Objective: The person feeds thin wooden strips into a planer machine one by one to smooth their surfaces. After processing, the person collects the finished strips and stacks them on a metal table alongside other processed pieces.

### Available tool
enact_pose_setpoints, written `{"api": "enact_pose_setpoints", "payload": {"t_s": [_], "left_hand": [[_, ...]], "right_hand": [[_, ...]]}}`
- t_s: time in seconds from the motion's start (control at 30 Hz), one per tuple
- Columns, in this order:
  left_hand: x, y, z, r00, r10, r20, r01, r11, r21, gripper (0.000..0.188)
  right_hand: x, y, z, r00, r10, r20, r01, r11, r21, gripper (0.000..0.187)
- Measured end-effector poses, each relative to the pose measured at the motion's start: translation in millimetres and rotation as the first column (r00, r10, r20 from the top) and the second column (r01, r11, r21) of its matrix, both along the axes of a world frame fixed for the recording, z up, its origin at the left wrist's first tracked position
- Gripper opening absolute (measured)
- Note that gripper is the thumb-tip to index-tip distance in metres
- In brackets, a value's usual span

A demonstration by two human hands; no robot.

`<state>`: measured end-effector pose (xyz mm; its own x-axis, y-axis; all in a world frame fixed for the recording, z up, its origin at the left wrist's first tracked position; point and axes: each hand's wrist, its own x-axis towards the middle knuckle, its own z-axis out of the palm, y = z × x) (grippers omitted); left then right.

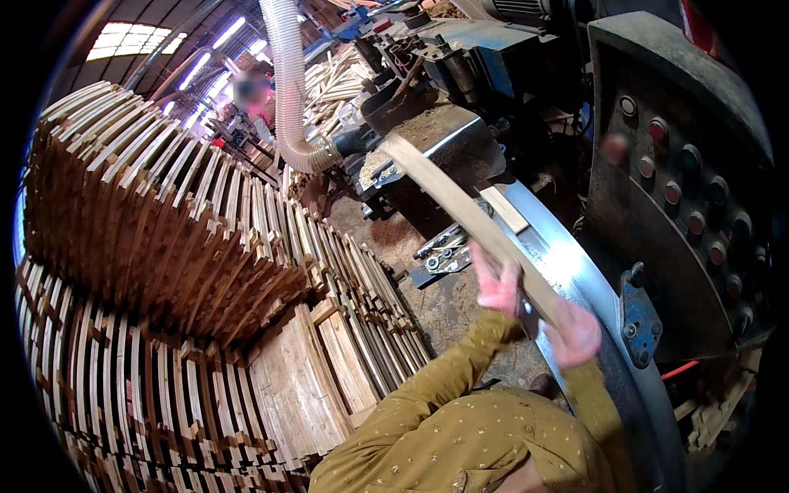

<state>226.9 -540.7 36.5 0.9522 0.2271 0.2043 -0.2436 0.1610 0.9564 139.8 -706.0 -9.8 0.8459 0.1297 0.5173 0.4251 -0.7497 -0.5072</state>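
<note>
Head view: we grip the curved wooden strip [460, 205] at its near end, left hand [498, 285] and right hand [575, 333] closed around it, its length running far-left toward the machine [444, 140].

Illumination is moderate daylight from the roof skylights [131, 39] at upper left, which are overexposed. Glare streaks the curved metal guide [567, 263]. Machine recesses and the lower right fall into deep shadow. Both hands show motion blur. Fisheye distortion bends straight edges; a black vignette rings the frame.
</note>
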Motion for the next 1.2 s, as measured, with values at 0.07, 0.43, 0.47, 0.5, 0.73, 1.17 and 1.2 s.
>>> {"api": "enact_pose_setpoints", "payload": {"t_s": [0.07, 0.43, 0.47, 0.5, 0.73, 1.17, 1.2], "left_hand": [[-27.9, -3.8, -47.2, 0.849, -0.363, -0.384, 0.249, 0.916, -0.314, 0.068], [-57.3, 109.8, -137.8, 0.957, -0.084, -0.278, 0.126, 0.983, 0.137, 0.049], [-55.4, 131.3, -140.2, 0.972, -0.018, -0.236, 0.078, 0.966, 0.246, 0.048], [-56.7, 157.9, -143.6, 0.967, 0.044, -0.250, 0.047, 0.938, 0.343, 0.050], [-119.6, 330.1, -63.1, 0.365, 0.929, -0.065, 0.129, 0.018, 0.991, 0.068], [-185.3, 426.0, -115.5, 0.259, 0.965, 0.044, 0.526, -0.179, 0.831, 0.061], [-183.5, 422.5, -110.5, 0.232, 0.973, -0.021, 0.543, -0.111, 0.833, 0.065]], "right_hand": [[-67.5, -48.9, -0.2, 0.995, -0.095, 0.018, 0.096, 0.984, -0.149, 0.040], [-61.7, -60.3, -27.1, 0.982, -0.147, 0.120, 0.180, 0.926, -0.333, 0.043], [-28.9, -42.8, -39.2, 0.972, -0.235, 0.014, 0.231, 0.941, -0.248, 0.052], [1.0, -28.3, -44.4, 0.954, -0.275, 0.116, 0.296, 0.919, -0.259, 0.053], [122.7, 35.6, -54.7, 0.951, -0.305, 0.048, 0.309, 0.934, -0.178, 0.062], [-240.3, -93.5, -44.5, 0.779, -0.496, -0.385, 0.248, 0.806, -0.537, 0.044], [-242.0, -97.4, -59.0, 0.818, -0.489, -0.302, 0.293, 0.807, -0.513, 0.043]]}}
